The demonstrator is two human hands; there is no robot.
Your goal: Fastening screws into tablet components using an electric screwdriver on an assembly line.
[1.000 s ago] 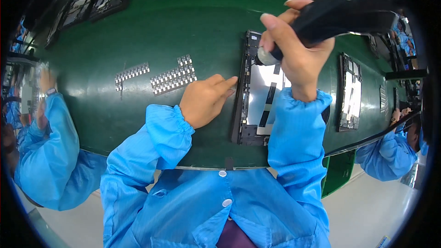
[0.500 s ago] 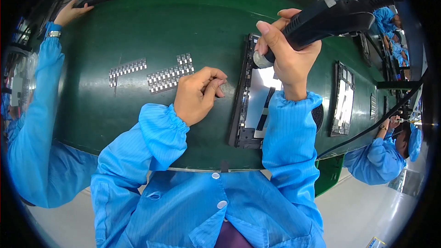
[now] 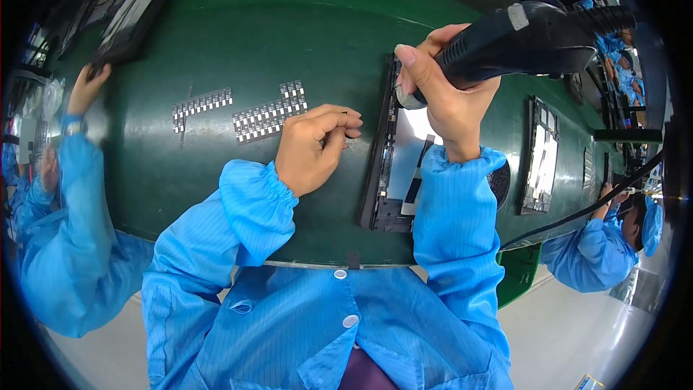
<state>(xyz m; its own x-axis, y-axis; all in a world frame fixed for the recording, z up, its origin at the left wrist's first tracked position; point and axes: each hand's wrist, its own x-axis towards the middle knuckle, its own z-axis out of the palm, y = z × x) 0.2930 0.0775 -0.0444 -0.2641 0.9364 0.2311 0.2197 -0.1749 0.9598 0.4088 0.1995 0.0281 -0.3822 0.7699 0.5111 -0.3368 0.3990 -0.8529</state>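
My right hand [image 3: 455,105] grips a black hot-air gun [image 3: 516,43] with a ribbed hose at its back end. Its round metal nozzle [image 3: 410,98] points down at the upper part of a flat dark device frame [image 3: 377,188]. That frame has a pale, shiny panel [image 3: 401,166] inside, partly covered by my right forearm. Left of the frame, my left hand [image 3: 310,150] hovers at the green table with its fingers curled and thumb pressed in; whether something small is between them is hidden. Beyond it lie strips of small dark-and-white parts [image 3: 263,119].
Another strip of parts [image 3: 202,105] lies farther left on the green table [image 3: 238,43]. A second device frame [image 3: 540,159] sits at the right, near a black cable [image 3: 592,195]. At far left a co-worker's hand [image 3: 88,90] touches a dark panel [image 3: 137,22].
My right hand and the hot-air gun have shifted slightly down and left. My left hand has barely moved. The co-worker's hand at left has come nearer, with a dark panel beside it.
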